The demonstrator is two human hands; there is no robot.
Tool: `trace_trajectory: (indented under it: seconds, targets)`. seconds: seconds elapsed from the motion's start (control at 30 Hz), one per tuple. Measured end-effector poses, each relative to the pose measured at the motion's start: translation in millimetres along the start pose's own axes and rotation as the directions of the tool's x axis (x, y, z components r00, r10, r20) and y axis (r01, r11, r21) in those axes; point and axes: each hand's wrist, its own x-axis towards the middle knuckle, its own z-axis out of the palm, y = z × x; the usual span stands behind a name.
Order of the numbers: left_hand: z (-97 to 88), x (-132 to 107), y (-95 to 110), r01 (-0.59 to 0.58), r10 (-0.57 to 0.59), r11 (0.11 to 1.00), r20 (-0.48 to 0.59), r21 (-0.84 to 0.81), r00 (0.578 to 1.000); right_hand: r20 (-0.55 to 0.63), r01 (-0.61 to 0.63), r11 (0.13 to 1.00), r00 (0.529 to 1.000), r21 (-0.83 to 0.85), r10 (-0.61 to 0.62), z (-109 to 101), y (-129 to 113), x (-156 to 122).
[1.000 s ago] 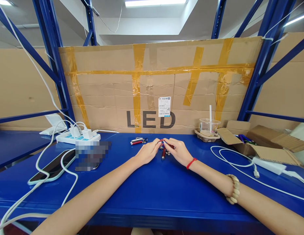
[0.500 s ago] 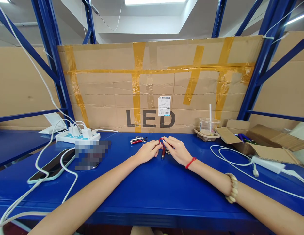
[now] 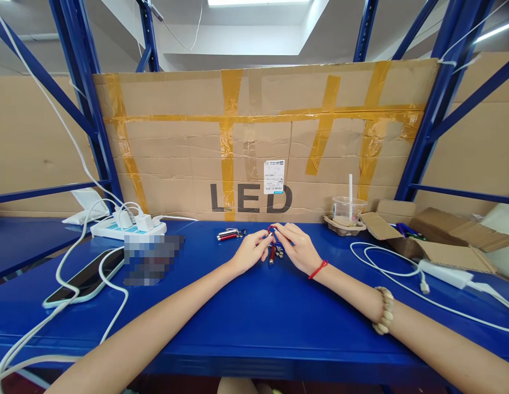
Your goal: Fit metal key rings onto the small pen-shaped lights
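My left hand [image 3: 249,251] and my right hand [image 3: 298,249] meet above the middle of the blue tabletop [image 3: 254,312]. Between their closed fingertips is a keychain [image 3: 272,255] with a small red metal cylinder hanging down and a red loop at its top. Small metal parts dangle beside the cylinder. Fingers hide the join between loop and cylinder. Left of my left hand lie more small keychains [image 3: 228,235] with red and silver cylinders, touched by neither hand.
On the left are a power strip [image 3: 129,227] with plugs, a phone [image 3: 86,278] and white cables. At the right stand a plastic cup with a straw [image 3: 349,209], an open cardboard box [image 3: 455,255] and a coiled white cable [image 3: 385,280]. A cardboard sheet [image 3: 180,153] forms the back.
My fingertips have shifted slightly around the red loop, with both hands still on the keychain. More of its dangling metal parts shows now. The whole view has moved a little.
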Motion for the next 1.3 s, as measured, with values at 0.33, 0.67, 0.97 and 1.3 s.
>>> trace_trajectory:
  seconds: [0.33,0.67,0.97,1.3]
  targets:
    - [2.6,-1,1,0.150,-0.103,0.913,-0.140,0.380,0.985,-0.019,-0.093,0.996,0.995,-0.006,0.093,2,9,0]
    - [7.5,-3,1,0.154,-0.020,0.658,-0.187,0.737,0.982,0.169,-0.494,0.843,0.831,-0.213,0.529,-4,21,-1]
    - [-16.1,-4,-6,0.183,-0.018,0.356,-0.189,0.917,0.982,0.238,-0.573,0.778,0.743,-0.259,0.626,-6,21,-1]
    - [-15.5,-2,-2,0.051,-0.147,0.366,0.004,0.929,0.989,0.228,-0.530,0.809,0.780,-0.255,0.583,-1,20,-3]
